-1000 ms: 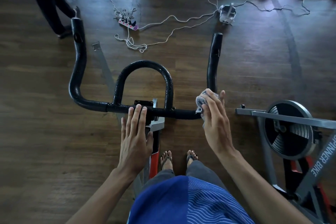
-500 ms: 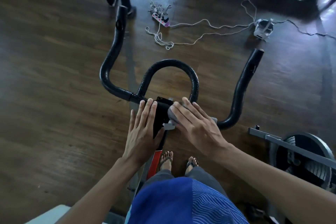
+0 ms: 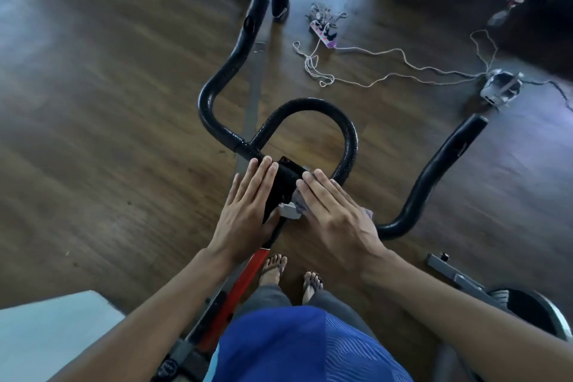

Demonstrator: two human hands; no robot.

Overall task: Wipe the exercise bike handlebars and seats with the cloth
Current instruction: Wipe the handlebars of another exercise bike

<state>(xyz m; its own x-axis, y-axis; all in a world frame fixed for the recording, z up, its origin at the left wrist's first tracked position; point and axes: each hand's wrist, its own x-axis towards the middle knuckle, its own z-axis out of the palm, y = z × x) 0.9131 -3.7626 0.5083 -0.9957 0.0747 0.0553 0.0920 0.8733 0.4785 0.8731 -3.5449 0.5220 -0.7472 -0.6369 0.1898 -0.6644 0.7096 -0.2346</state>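
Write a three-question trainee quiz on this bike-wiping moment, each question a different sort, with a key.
1. True or false: the cloth lies under the right hand.
2. Multiple choice: the left hand rests A) flat on the handlebar centre, beside the black clamp block; B) on the seat; C) on the floor.
3. Fill in: on the floor beyond the handlebar lies a power strip with tangled white ____ running from it.

Key: 1 true; 2 A; 3 cables.
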